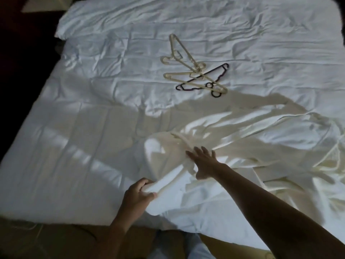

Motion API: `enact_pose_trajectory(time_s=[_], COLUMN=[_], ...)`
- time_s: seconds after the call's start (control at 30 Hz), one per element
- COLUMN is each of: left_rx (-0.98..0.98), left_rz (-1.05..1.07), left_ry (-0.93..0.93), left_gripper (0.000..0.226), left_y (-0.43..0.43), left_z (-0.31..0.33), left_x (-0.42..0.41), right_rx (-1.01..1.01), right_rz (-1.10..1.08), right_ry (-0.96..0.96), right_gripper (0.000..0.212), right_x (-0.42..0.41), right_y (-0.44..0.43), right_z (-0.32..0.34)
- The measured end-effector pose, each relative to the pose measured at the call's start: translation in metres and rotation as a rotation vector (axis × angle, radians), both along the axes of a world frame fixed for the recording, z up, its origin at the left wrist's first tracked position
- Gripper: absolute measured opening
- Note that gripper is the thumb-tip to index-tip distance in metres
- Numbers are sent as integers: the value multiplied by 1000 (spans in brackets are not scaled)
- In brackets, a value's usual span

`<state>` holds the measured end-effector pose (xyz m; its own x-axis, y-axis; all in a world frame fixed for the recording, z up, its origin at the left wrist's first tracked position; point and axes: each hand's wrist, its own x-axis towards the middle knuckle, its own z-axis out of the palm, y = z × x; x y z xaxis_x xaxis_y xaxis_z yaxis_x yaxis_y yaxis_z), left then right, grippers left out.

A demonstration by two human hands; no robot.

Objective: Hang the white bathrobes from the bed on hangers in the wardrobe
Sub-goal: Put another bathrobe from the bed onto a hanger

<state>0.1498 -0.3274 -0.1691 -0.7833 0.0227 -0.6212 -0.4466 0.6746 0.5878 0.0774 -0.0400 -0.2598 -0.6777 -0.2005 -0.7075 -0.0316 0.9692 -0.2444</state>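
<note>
A white bathrobe point(242, 139) lies spread and crumpled over the near right part of the bed. My left hand point(138, 193) grips a bunched edge of the robe near the bed's front edge. My right hand point(203, 161) reaches forward with its fingers straight and rests on the robe beside a cream hanger point(183, 141) that pokes out of the cloth. A pile of hangers point(194, 71) lies farther back on the bed: several cream ones and a dark one point(205, 77).
The bed point(93, 109) is covered with a wrinkled white duvet. A pillow edge point(130, 15) lies at the far end. The floor to the left is dark. My legs point(179, 245) stand at the bed's front edge.
</note>
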Motion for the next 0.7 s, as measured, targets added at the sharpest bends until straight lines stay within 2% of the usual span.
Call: enact_pose_trajectory(time_s=[0.07, 0.13, 0.17, 0.23, 0.3, 0.4, 0.5, 0.57, 0.7], left_rx=[66, 129, 135, 142, 92, -11, -27, 104, 608], left_rz=[-30, -108, -141, -137, 4, 190, 180, 251, 461], left_ry=[-82, -212, -256, -230, -159, -169, -226, -317, -764], left_gripper=[20, 18, 14, 10, 13, 33, 49, 62, 102], left_y=[-4, -9, -12, -21, -33, -49, -35, -16, 11], left_z=[-5, -6, -7, -10, -16, -27, -16, -1, 29], left_x=[10, 17, 20, 25, 24, 8, -14, -23, -40], right_rx=[63, 55, 41, 4, -106, -369, -600, -751, -951], right_rz=[70, -3, -64, -188, -381, -688, -810, -813, -733], right_ry=[-71, -50, -25, 40, 111, 221, 379, 448, 531], right_gripper=[91, 63, 57, 56, 58, 63, 49, 41, 35], right_x=[12, 26, 33, 43, 51, 62, 80, 93, 118], right_y=[-12, -18, -18, -13, -5, 7, 7, -4, -47], right_z=[-9, -11, -10, -1, 18, 65, 118, 158, 227])
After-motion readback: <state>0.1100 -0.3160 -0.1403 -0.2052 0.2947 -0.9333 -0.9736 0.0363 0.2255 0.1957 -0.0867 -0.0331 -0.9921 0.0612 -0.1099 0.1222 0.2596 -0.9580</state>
